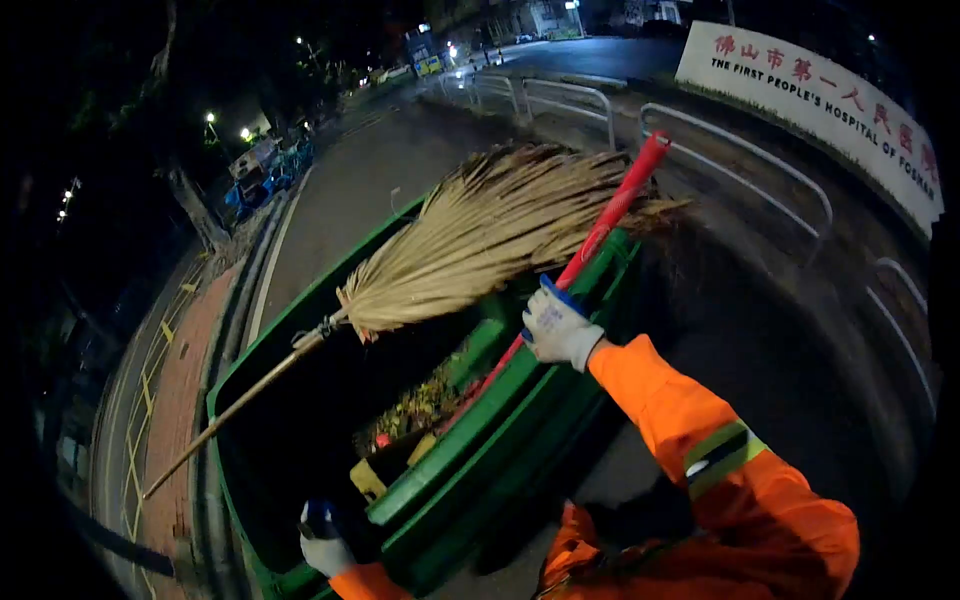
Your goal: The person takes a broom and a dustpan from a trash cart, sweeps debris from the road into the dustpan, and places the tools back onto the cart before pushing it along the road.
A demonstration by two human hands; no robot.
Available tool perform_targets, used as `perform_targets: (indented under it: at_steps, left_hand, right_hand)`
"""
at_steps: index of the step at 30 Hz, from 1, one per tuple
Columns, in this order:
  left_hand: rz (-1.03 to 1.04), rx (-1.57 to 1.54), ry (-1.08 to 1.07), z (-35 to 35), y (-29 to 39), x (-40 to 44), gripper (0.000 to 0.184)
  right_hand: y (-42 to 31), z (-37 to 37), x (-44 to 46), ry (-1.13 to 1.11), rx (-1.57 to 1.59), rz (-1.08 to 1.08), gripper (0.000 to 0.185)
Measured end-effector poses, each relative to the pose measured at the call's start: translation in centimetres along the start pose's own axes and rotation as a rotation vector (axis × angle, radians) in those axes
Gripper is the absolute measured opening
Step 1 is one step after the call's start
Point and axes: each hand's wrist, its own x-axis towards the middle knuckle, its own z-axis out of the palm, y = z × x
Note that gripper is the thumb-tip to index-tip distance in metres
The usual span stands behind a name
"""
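Observation:
My right hand (560,325), in a white glove with blue on the fingers, is closed around a red pole (612,212) at the near rim of the green bin (480,455). The pole slants down into the bin, where its lower end is hard to make out. My left hand (323,545), gloved the same way, is low at the bin's near end. Its fingers sink into shadow, so their grip is unclear. A broom with a wide, straw-coloured fan head (480,235) lies across the bin, its wooden stick (235,412) reaching out past the left rim.
Leaves and litter (425,410) lie inside the bin, with a yellow piece (367,480) nearby. Metal railings (745,160) and a white hospital sign (810,95) stand to the right. Left are a kerb, brick paving (190,370) and a tree trunk (197,208).

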Motion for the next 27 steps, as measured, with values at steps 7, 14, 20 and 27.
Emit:
perform_targets:
  at_steps: [7,14,20,27]
  left_hand:
    - [0.018,-0.016,0.025,1.4,-1.0,0.2,0.037]
    - [0.033,-0.241,-0.033,1.5,1.0,-0.9,0.036]
    - [-0.017,-0.045,0.024,3.9,1.4,-1.0,0.040]
    - [-0.038,0.173,-0.118,3.3,8.6,-2.2,0.034]
  right_hand:
    - [1.0,0.2,1.4,-0.039,-0.031,-0.030,0.039]
    - [3.3,2.6,2.3,0.063,0.016,-0.045,0.041]
    - [5.7,3.7,3.5,0.056,0.067,-0.070,0.040]
    - [6.9,5.3,4.5,0.054,0.057,-0.076,0.038]
